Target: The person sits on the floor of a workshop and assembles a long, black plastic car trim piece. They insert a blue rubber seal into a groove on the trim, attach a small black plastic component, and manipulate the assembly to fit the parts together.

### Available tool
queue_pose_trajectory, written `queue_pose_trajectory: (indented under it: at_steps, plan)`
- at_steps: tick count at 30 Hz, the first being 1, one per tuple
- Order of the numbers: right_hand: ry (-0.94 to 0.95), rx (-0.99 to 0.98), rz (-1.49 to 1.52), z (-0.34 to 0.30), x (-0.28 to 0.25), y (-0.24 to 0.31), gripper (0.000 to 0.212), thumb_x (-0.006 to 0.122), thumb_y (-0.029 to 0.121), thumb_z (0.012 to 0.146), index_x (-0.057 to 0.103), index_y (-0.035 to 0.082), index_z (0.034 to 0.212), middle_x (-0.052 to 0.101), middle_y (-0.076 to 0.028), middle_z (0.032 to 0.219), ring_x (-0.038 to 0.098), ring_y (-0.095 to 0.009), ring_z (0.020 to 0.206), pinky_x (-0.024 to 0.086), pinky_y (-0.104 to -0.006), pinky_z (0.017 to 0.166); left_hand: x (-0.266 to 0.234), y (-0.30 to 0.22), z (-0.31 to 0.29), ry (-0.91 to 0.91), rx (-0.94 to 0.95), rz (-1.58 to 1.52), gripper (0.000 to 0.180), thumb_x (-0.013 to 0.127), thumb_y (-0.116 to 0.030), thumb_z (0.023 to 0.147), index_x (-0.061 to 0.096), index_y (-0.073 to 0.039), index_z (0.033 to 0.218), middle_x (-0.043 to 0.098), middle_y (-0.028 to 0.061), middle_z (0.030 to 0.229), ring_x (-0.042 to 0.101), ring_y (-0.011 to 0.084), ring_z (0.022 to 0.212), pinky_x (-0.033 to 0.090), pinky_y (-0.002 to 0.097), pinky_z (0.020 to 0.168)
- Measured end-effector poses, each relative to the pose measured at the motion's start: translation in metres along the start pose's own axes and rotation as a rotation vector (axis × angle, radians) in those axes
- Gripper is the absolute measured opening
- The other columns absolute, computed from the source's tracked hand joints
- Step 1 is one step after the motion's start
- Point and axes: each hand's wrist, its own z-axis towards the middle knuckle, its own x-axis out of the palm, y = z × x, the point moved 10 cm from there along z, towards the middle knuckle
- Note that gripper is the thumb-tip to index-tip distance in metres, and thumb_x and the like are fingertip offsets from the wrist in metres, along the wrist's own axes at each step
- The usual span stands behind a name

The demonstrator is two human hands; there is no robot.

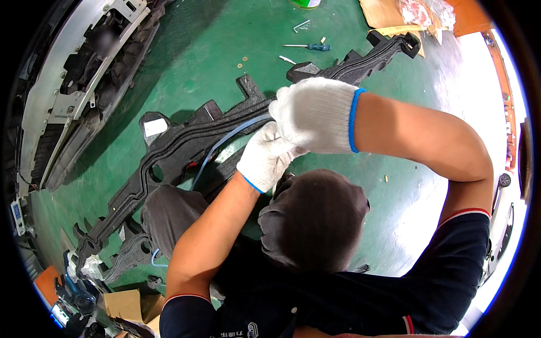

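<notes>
Both hands wear white knit gloves with blue cuffs. The right hand (315, 115) and the left hand (267, 158) close together on one thin, smooth blue cable (225, 141), pinched between them — it curves away down and left from the grip. Under the grip lies one long, black foam panel (169, 152), ribbed and notched, on the green floor (208, 50). Beyond it — one blue-handled screwdriver (310, 47).

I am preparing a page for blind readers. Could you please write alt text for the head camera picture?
Two hands in white knit gloves, the left hand and the right hand, meet over a thin blue cord that lies along a long black moulded panel on a green floor. A blue-handled screwdriver lies farther away, and a grey car bumper is at the left.
</notes>
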Motion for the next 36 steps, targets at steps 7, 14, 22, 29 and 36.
queue_pose_trajectory:
  at_steps: [7,14,22,29,36]
  plan:
    - [0.132,0.081,-0.094,-0.005,0.011,-0.012,0.011,0.08,0.015,0.077,0.08,0.006,0.083,0.074,-0.015,0.078,0.077,-0.034,0.077,0.062,-0.043,0.067,-0.008,0.0,0.002,-0.11,0.025,0.003,0.02,0.075,-0.001,0.098,0.056,-0.008,0.102,0.071,0.013,0.124,0.07,0.0314,0.12,0.057,0.0542,0.106]
    - [0.016,0.128,-0.103,-0.015,0.007,-0.021,0.013,0.082,0.012,0.073,0.077,0.003,0.08,0.075,-0.016,0.082,0.077,-0.035,0.081,0.063,-0.0409,0.07,-0.007,0.004,0.005,-0.017,0.036,0.001,0.029,0.073,-0.002,0.098,0.061,-0.006,0.125,0.069,0.0136,0.129,0.068,0.0299,0.124,0.056,0.0508,0.11]
    - [-0.021,0.235,0.082,-0.025,0.019,-0.032,0.014,0.076,0.016,0.085,0.076,0.005,0.093,0.07,-0.016,0.089,0.073,-0.036,0.088,0.061,-0.0443,0.077,-0.011,0.0,0.004,-0.059,0.076,-0.059,0.026,0.074,0.003,0.097,0.053,-0.013,0.09,0.072,0.0098,0.102,0.073,0.0362,0.114,0.056,0.0556,0.108]
    - [-0.419,0.221,0.581,-0.059,-0.02,-0.054,0.031,0.075,0.011,0.091,0.075,0.006,0.122,0.07,-0.016,0.096,0.071,-0.033,0.089,0.059,-0.0413,0.081,0.0,-0.008,0.001,0.015,0.06,-0.109,0.025,0.074,0.004,0.095,0.059,-0.015,0.089,0.076,0.0149,0.11,0.069,0.0425,0.126,0.055,0.0542,0.113]
    - [-0.511,0.554,0.937,-0.097,0.019,-0.071,0.062,0.085,0.025,0.091,0.063,0.002,0.144,0.074,-0.018,0.123,0.073,-0.024,0.11,0.059,-0.0376,0.097,0.01,-0.005,-0.004,0.017,0.062,-0.007,0.03,0.073,0.004,0.095,0.051,-0.015,0.087,0.067,0.0061,0.091,0.071,0.0366,0.119,0.054,0.0558,0.114]
